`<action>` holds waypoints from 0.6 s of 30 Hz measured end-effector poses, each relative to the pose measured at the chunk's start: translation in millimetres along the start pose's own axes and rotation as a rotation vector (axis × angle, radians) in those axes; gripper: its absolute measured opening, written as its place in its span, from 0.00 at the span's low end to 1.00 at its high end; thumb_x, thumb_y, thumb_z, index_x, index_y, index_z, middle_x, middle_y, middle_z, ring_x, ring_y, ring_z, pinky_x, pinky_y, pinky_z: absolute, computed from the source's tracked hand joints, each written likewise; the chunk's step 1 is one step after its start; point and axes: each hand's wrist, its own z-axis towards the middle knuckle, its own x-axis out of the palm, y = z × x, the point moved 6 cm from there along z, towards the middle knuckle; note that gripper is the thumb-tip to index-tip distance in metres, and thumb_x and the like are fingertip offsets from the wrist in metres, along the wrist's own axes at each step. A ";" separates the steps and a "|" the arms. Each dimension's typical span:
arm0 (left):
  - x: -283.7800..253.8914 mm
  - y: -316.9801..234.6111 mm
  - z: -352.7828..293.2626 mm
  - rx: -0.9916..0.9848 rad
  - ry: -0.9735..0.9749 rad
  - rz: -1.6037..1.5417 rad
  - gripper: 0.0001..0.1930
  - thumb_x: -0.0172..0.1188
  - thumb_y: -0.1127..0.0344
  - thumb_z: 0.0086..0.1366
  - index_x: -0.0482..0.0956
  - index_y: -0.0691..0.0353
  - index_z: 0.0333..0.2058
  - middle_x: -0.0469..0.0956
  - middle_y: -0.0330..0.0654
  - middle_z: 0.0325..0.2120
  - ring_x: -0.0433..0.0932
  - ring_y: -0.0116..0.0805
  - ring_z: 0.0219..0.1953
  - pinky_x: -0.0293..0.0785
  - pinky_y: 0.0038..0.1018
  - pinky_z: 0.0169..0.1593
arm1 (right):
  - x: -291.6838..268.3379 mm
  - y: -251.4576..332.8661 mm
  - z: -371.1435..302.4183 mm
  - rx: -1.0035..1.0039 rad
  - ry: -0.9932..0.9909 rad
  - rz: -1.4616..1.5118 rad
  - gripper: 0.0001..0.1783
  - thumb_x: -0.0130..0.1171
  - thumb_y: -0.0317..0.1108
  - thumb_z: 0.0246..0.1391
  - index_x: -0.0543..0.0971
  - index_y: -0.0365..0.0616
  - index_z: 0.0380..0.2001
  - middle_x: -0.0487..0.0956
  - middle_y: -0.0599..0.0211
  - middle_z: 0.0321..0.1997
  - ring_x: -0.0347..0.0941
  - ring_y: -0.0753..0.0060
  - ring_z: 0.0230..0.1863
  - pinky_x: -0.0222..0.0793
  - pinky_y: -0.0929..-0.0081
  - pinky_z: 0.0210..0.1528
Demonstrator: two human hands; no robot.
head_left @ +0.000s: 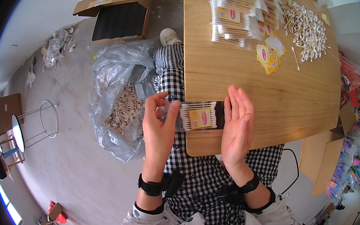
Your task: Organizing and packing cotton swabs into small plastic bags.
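Note:
A clear plastic pack of cotton swabs (199,116) with a yellow card inside lies at the table's near left corner. My left hand (159,125) has its fingers curled round the loose plastic at the pack's left end. At the other end stands my right hand (239,126), fingers stretched out and palm turned toward the pack. Between that palm and the swabs is a flat black piece (220,115); whether my right fingers touch it I cannot tell.
On the wooden table (247,88) are stacked filled packs (233,12), yellow cards (266,57) and a heap of loose swabs (305,29). Left of my legs, a big plastic bag (110,76) of swabs sits on the floor. Beyond are a cardboard box (143,11) and a stool (17,134).

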 end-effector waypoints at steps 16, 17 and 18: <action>15.6 -8.9 -1.5 0.249 -0.107 0.377 0.16 0.57 0.60 0.70 0.71 0.65 0.27 0.70 0.47 0.14 0.66 0.37 0.15 0.63 0.34 0.22 | 14.2 -5.1 -1.7 -0.052 0.092 0.023 0.39 0.35 0.59 0.69 0.54 0.36 0.68 0.54 0.46 0.73 0.46 0.54 0.76 0.37 0.57 0.76; 16.4 -8.9 -1.4 0.238 -0.108 0.359 0.17 0.57 0.60 0.71 0.70 0.66 0.27 0.67 0.43 0.14 0.62 0.31 0.18 0.62 0.30 0.23 | 14.3 -5.9 -2.0 -0.045 0.081 0.020 0.38 0.35 0.58 0.69 0.55 0.36 0.68 0.54 0.46 0.73 0.46 0.55 0.76 0.38 0.57 0.76; 16.8 -9.1 -1.2 0.227 -0.108 0.341 0.18 0.56 0.60 0.72 0.69 0.67 0.26 0.64 0.40 0.14 0.58 0.25 0.20 0.60 0.27 0.25 | 14.5 -6.5 -2.4 -0.038 0.070 0.017 0.38 0.35 0.57 0.70 0.55 0.36 0.68 0.54 0.46 0.73 0.47 0.55 0.76 0.39 0.57 0.76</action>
